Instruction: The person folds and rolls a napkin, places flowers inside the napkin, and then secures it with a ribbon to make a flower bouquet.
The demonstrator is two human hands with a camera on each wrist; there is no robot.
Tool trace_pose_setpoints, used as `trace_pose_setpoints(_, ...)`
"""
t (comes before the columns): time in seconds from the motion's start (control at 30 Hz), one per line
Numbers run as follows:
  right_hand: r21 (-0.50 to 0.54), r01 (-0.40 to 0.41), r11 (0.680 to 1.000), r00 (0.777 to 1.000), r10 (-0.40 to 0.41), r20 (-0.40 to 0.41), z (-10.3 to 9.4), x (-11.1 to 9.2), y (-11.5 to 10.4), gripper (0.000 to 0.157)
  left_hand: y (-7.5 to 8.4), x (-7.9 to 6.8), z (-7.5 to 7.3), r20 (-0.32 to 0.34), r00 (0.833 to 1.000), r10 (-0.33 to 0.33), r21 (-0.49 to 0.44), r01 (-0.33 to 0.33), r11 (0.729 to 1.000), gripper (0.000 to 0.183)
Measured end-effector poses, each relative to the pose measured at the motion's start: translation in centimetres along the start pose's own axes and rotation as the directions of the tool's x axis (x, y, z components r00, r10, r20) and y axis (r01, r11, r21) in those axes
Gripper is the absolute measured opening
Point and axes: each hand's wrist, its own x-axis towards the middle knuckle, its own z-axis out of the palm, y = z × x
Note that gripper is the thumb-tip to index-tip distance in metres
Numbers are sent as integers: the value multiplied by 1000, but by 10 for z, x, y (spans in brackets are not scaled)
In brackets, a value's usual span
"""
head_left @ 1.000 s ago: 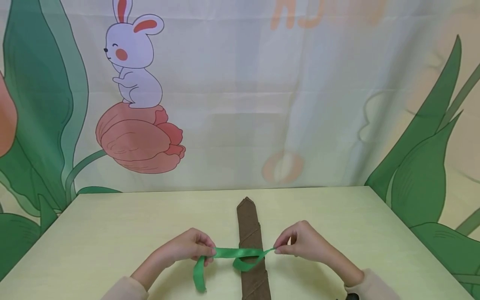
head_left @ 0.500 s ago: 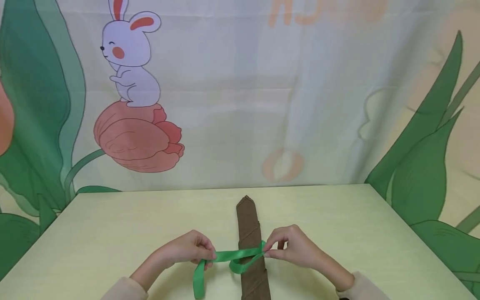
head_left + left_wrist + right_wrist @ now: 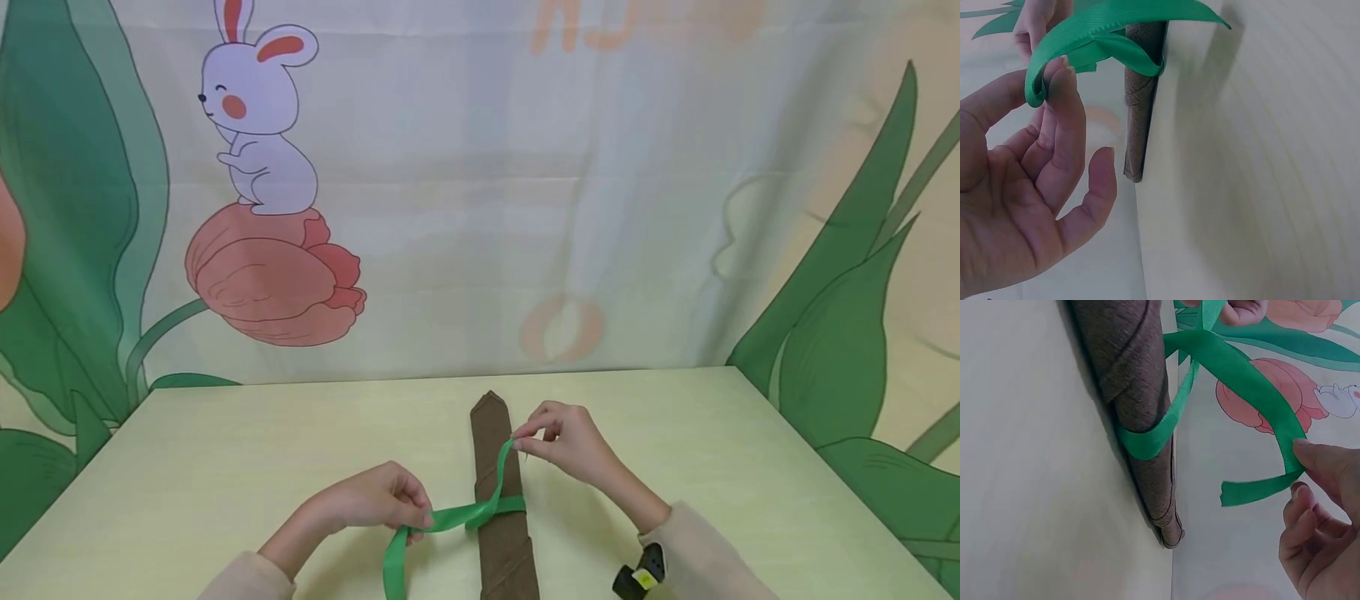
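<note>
A brown cloth roll (image 3: 504, 558) with a pointed far end lies lengthwise on the table. Round its middle runs a green ribbon (image 3: 450, 518), its two ends crossing at the roll's upper side. My left hand (image 3: 375, 500), left of the roll, pinches one end between thumb and fingers, and a tail hangs below it. Above and just right of the roll, my right hand (image 3: 566, 437) pinches the other end and lifts it. The right wrist view shows the ribbon loop (image 3: 1147, 444) against the roll, and a short tail beyond my right fingertips (image 3: 1300, 490).
The pale yellow table (image 3: 247, 450) stretches to both sides of the roll. Behind it hangs a printed curtain (image 3: 435, 208) with a rabbit, tulip and leaves. A black device (image 3: 637, 575) sits at my right wrist.
My right hand has moved from the roll's right side up and left, bringing its ribbon end across the other strand. My left hand stays nearly in place, still pinching its end.
</note>
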Motion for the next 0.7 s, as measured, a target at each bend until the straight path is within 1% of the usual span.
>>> trace_pose_setpoints(0.17, -42, -43, 998, 998, 42, -38, 5, 15, 1, 7, 3, 1, -4, 7, 1000, 27, 31, -27, 999, 14)
trace_pose_setpoints(0.27, -36, -61, 997, 998, 60, -34, 9, 21, 3, 8, 6, 2, -7, -9, 999, 41, 48, -41, 998, 14)
trace_pose_setpoints(0.33, -7, -80, 997, 997, 80, -14, 11, 23, 5, 7, 8, 3, -10, -26, 998, 50, 58, -48, 997, 14)
trace_pose_setpoints(0.5, 90, -134, 987, 989, 127, 75, 19, 26, 10, 8, 11, 6, -15, -73, 996, 59, 95, -52, 994, 13)
trace_pose_setpoints(0.6, 112, -145, 983, 985, 134, 105, 22, 26, 14, 10, 12, 7, -17, -90, 994, 61, 109, -51, 993, 14)
trace_pose_setpoints(0.7, 126, -159, 979, 982, 144, 119, 24, 27, 17, 11, 13, 8, -18, -91, 994, 59, 97, -50, 994, 13)
